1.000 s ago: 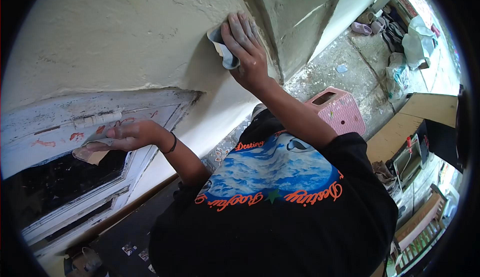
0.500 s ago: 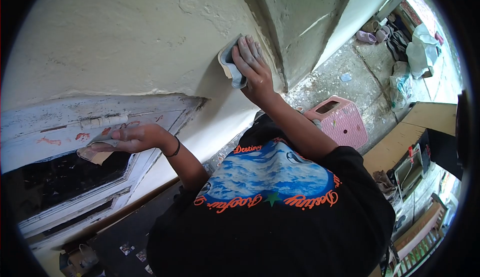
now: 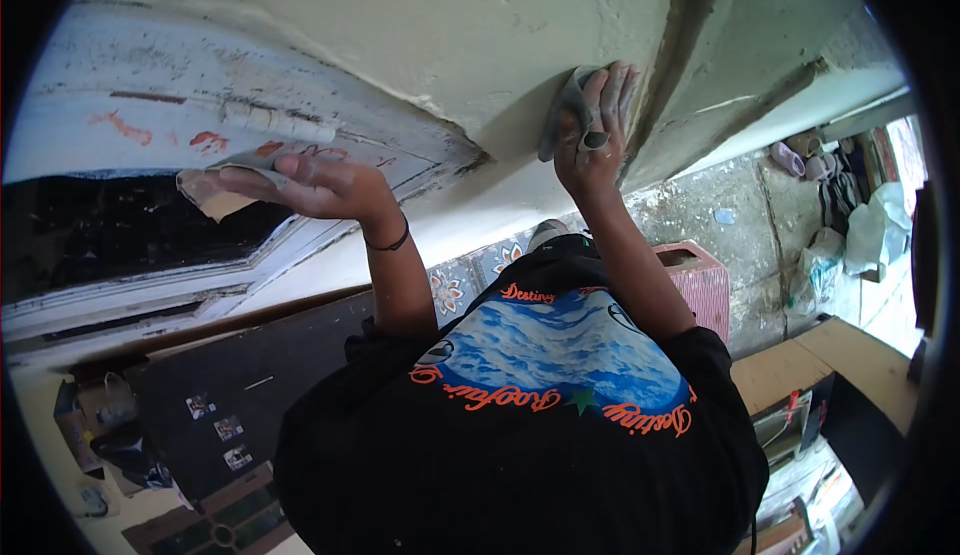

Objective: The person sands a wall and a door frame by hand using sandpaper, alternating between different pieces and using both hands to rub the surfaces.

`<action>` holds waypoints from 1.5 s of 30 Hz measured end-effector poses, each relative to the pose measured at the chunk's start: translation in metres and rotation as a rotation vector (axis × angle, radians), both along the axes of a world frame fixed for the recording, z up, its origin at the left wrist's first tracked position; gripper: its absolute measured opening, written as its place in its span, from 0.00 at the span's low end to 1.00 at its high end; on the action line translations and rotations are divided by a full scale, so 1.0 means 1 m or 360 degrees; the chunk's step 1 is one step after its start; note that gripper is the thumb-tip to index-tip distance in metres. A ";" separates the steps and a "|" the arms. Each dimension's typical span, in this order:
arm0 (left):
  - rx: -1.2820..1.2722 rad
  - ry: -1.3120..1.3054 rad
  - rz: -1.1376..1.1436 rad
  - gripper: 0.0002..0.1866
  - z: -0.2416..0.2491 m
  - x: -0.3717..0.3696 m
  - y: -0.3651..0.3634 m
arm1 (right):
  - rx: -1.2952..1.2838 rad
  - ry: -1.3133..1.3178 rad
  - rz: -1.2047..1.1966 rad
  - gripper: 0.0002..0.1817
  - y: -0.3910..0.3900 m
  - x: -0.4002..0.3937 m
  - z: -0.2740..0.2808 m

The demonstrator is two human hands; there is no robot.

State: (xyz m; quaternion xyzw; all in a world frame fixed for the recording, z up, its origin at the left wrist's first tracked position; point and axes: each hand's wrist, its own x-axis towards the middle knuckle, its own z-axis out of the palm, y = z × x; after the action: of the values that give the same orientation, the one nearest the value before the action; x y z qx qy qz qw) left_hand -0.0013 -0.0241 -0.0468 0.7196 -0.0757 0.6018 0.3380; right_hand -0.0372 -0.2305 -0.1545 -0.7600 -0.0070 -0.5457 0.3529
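My right hand (image 3: 598, 140) is pressed flat against the cream plaster wall (image 3: 440, 25), its dusty fingers over a bent grey piece of sandpaper (image 3: 566, 110). A ridge in the wall runs just right of these fingers. On the left, my left hand (image 3: 325, 183) pinches a curled piece of sandpaper (image 3: 220, 195), its tan back showing at the lower edge. That hand is in front of the worn white window frame (image 3: 180, 70), which has reddish smears and a hinge (image 3: 280, 123). Whitish dust coats both hands.
A pink plastic stool (image 3: 697, 290) stands on the stained floor beyond my right arm. Shoes (image 3: 815, 163) and plastic bags (image 3: 872, 227) lie at far right. Below left is a dark tabletop (image 3: 250, 395) with small stickers; cardboard (image 3: 850, 355) is at lower right.
The view has shifted, with the window frame now higher and more of the dark tabletop showing. My right hand has slid along the wall, beside the ridge; my left still holds its sandpaper.
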 end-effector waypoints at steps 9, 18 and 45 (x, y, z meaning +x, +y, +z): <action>-0.0035 -0.0016 0.0126 0.32 -0.001 0.001 0.002 | -0.0030 -0.0103 0.0048 0.27 -0.001 0.006 0.026; 0.0290 -0.0073 0.0294 0.32 0.002 -0.001 0.005 | -0.0033 0.0051 0.0100 0.27 0.003 0.008 0.068; 0.0344 -0.0083 0.0190 0.39 0.007 -0.002 0.001 | 0.0096 -0.0092 0.0149 0.27 0.003 0.011 0.053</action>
State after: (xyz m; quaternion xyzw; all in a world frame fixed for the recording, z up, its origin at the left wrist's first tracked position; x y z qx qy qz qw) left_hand -0.0031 -0.0235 -0.0394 0.7391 -0.1058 0.6278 0.2200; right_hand -0.0259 -0.2273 -0.1014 -0.7318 -0.0364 -0.5503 0.4005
